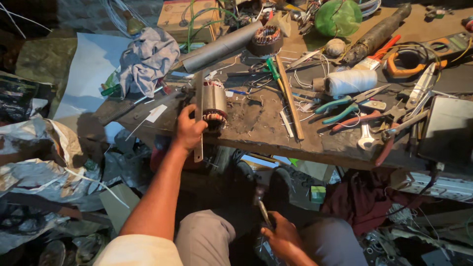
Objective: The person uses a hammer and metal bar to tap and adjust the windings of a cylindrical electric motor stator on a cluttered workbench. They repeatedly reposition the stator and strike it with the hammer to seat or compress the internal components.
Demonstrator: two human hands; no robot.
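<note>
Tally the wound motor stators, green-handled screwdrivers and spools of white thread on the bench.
Wound motor stators: 2 (by the left hand; at the back)
Green-handled screwdrivers: 1
Spools of white thread: 1
Total: 4

Stator on workbench edge, pliers to its right.

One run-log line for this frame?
left hand: grips flat metal strip beside copper-wound motor stator | right hand: holds thin tool low | cluttered wooden workbench
</note>
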